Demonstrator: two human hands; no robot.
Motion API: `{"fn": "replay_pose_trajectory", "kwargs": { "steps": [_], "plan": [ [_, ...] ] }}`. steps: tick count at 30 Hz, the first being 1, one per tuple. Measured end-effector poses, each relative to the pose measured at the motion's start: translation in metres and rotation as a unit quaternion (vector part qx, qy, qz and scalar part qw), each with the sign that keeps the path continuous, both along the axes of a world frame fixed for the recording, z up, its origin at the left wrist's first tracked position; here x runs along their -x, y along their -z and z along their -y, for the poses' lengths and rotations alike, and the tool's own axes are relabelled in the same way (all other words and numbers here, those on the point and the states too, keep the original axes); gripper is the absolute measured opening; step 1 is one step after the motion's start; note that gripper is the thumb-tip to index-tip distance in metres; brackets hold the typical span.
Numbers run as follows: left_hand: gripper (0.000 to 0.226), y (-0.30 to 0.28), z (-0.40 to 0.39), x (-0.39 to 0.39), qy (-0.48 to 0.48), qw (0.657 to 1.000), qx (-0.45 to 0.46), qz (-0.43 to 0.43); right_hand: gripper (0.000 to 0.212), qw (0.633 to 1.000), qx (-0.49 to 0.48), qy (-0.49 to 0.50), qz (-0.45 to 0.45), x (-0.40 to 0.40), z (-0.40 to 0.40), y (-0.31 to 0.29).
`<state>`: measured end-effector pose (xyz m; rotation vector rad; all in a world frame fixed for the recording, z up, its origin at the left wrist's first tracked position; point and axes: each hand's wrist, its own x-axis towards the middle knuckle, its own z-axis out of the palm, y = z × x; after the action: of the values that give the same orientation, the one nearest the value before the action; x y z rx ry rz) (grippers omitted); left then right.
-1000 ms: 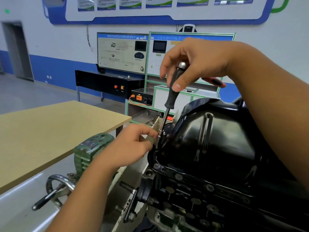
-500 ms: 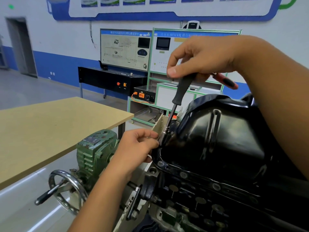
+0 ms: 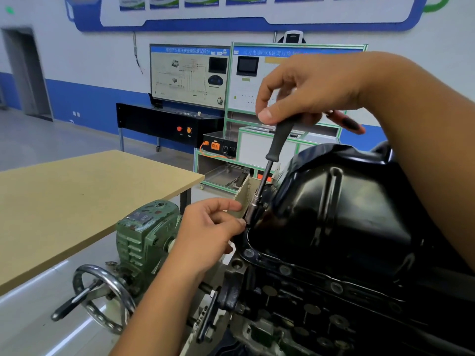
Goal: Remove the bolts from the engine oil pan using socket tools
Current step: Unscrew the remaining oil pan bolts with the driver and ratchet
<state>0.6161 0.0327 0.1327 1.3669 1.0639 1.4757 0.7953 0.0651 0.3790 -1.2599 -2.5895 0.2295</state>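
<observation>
A black oil pan (image 3: 341,217) sits upside-up on the engine block (image 3: 295,312), with several bolts along its flange, such as a bolt (image 3: 248,253) near the front corner. A socket driver (image 3: 270,163) with a dark handle stands tilted on the pan's far left corner. My right hand (image 3: 311,91) grips the top of its handle; a red-and-black tool handle (image 3: 347,123) sticks out behind that hand. My left hand (image 3: 213,227) pinches the chrome socket (image 3: 253,208) at the driver's lower end, where the bolt is hidden.
A green gearbox (image 3: 144,232) with a chrome handwheel (image 3: 102,296) stands left of the engine. A tan wooden table (image 3: 77,201) lies further left. Training panels and a black console (image 3: 164,124) stand against the back wall.
My right hand has shifted its fingers round the driver's handle top. My left hand stays at the socket, fingers slightly more apart. The view has moved a little closer.
</observation>
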Motion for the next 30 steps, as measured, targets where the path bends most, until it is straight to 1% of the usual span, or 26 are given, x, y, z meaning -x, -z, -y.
{"fn": "replay_pose_trajectory", "kwargs": {
  "steps": [2, 3, 4, 6, 8, 12, 16, 18, 20, 22, 23, 25, 26, 28, 30],
  "plan": [
    [0.026, 0.001, 0.000, 0.001, 0.006, 1.000, 0.004, 0.008, 0.037, 0.997, 0.015, 0.048, 0.057, 0.000, -0.003, 0.002],
    [0.027, 0.001, -0.001, 0.001, 0.009, 1.000, 0.008, 0.013, 0.041, 0.996, 0.019, 0.062, 0.069, 0.000, -0.004, 0.003],
    [0.028, 0.001, -0.001, 0.001, 0.013, 1.000, 0.012, 0.020, 0.044, 0.995, 0.024, 0.065, 0.066, -0.001, -0.003, 0.003],
    [0.029, 0.003, -0.002, 0.001, 0.015, 0.999, 0.015, 0.029, 0.046, 0.998, 0.034, 0.047, 0.033, -0.003, 0.000, 0.001],
    [0.030, 0.004, -0.003, 0.001, 0.017, 0.999, 0.018, 0.037, 0.042, 0.999, 0.037, 0.020, 0.003, -0.004, 0.001, 0.000],
    [0.027, 0.005, -0.004, 0.002, 0.026, 0.998, 0.033, 0.050, 0.035, 1.000, 0.006, -0.019, 0.009, -0.005, 0.003, -0.001],
    [0.019, 0.005, -0.002, 0.002, 0.032, 0.997, 0.054, 0.051, 0.032, 0.999, 0.024, -0.009, 0.036, -0.004, 0.006, 0.000],
    [0.017, 0.005, -0.002, 0.002, 0.030, 0.997, 0.059, 0.049, 0.025, 0.999, 0.042, 0.017, 0.024, -0.002, 0.004, 0.000],
    [0.014, 0.005, -0.001, 0.002, 0.029, 0.997, 0.065, 0.042, 0.028, 0.997, 0.045, 0.052, 0.021, -0.001, 0.001, 0.001],
    [0.009, 0.005, -0.002, 0.002, 0.029, 0.997, 0.071, 0.033, 0.014, 0.998, 0.040, 0.038, 0.009, -0.003, 0.004, 0.000],
    [0.008, 0.006, -0.002, 0.002, 0.030, 0.996, 0.073, 0.030, 0.011, 0.999, 0.031, 0.013, 0.000, -0.004, 0.006, 0.000],
    [0.008, 0.007, -0.003, 0.001, 0.032, 0.996, 0.080, 0.022, 0.021, 0.999, 0.013, -0.030, -0.011, -0.006, 0.009, -0.002],
    [0.008, 0.006, -0.003, 0.000, 0.034, 0.996, 0.084, 0.017, 0.023, 0.999, 0.012, -0.037, -0.017, -0.005, 0.010, -0.002],
    [0.008, 0.005, -0.002, -0.002, 0.045, 0.995, 0.091, 0.007, 0.025, 0.999, 0.031, -0.015, -0.016, -0.001, 0.009, -0.001],
    [0.015, 0.004, -0.001, -0.003, 0.050, 0.994, 0.094, -0.002, 0.041, 0.998, 0.050, 0.032, 0.008, 0.002, 0.006, 0.001]
  ]
}}
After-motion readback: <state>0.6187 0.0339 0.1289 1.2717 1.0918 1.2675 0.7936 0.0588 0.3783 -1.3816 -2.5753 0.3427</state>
